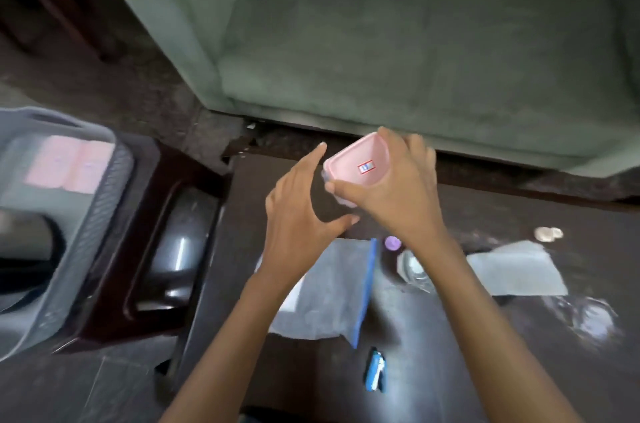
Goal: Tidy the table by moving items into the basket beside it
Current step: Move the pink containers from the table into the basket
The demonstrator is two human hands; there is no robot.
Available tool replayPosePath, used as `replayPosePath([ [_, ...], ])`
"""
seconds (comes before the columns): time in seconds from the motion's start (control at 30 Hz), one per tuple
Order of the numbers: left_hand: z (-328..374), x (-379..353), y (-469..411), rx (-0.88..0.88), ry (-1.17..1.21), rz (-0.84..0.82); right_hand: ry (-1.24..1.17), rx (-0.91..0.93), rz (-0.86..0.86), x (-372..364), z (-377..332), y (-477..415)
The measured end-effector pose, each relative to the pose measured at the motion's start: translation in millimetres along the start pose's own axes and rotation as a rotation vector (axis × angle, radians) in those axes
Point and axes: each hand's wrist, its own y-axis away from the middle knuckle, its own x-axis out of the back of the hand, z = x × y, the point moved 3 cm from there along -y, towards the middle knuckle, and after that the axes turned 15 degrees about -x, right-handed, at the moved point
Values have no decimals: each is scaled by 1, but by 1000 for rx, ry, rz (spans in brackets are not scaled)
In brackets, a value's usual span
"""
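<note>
The right hand (391,194) grips a small pink plastic container (360,168) above the dark counter (485,353); the left hand (298,207), fingers spread wide, holds nothing just beside it. The grey plastic basket (86,214) stands left.

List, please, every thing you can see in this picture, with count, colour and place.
container: 1, pink, held above table's far edge
basket: 1, grey, left of table; pink items inside
zip bag: 1, clear with blue strip, table centre
cap: 1, purple, beside bag
cloth: 1, pale grey, table right
blue object: 1, near table edge; kind unclear
table: 1, dark
sofa: 1, green, behind table
left hand: open, beside container
right hand: grips container
</note>
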Motion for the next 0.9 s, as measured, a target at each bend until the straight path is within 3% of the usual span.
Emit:
replayPosePath([
  [0.37, -120, 164, 59, 125, 76, 387, 142, 272, -253, -150, -162, 62],
  [0.57, -161, 213, 61, 258, 249, 718, 162, 396, -184, -207, -257, 66],
  [0.9, -226, 223, 46, 743, 716, 1200, 259, 621, -115, -347, -369, 58],
])
